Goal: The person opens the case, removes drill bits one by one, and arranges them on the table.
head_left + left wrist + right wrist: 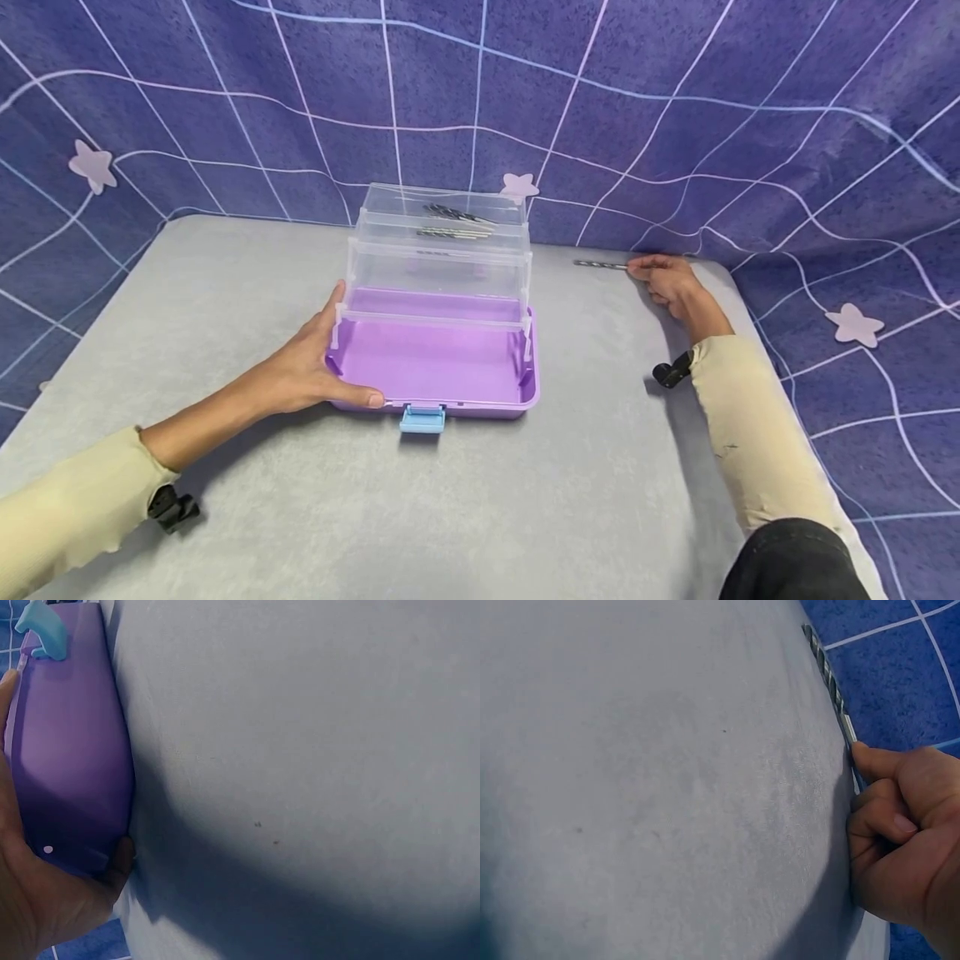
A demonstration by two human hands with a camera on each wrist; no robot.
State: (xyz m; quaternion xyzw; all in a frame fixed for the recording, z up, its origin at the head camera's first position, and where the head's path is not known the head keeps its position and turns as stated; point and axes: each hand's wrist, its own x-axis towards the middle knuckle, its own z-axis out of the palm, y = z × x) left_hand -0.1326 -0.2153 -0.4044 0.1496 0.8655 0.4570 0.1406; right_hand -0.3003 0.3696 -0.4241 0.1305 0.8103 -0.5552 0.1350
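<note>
An opened purple toolbox point(431, 358) with clear tiered trays point(438, 279) and a blue latch point(422, 419) sits on the grey table. My left hand point(311, 362) grips its left end, thumb along the front rim and fingers round the side; in the left wrist view the fingertips are at the box's lower edge. Several dark twist drill bits point(453, 214) lie in the upper trays. Over at the table's far right, my right hand point(667, 279) holds a large drill bit point(600, 264) by its shank end, with the fluted part pointing left. The shank's end is hidden by the fingers.
The grey table point(480, 500) ends at the back against a purple-blue cloth point(480, 92) with a line grid and pale stars. Cloth also hangs along both sides. The raised trays lean toward the back of the box.
</note>
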